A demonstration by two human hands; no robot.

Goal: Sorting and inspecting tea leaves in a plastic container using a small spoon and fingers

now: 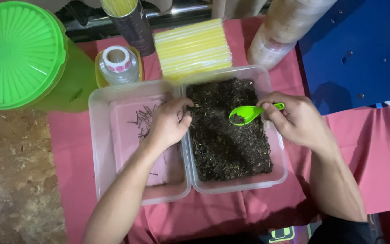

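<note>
While the right hand (296,118) pinched the handle of a small green scoop (248,114) between thumb and fingers, the scoop's bowl hovered just over the dark dried leaves (226,135) that filled the right clear tub (276,176). The left hand (170,121) rested on the shared edge of the two tubs, fingers curled and fingertips at the edge of the leaves, apparently pinching at something small; whether it held a stem could not be told. The left clear tub (100,149) held only a scatter of thin stems (144,121). Both tubs sat side by side, touching, on a red cloth (231,212) over the counter. Done well, this step seemed to call for shallow passes with the scoop, turning the leaves lightly so stems showed, and for keeping the tub steadied so nothing spilled onto the cloth.
</note>
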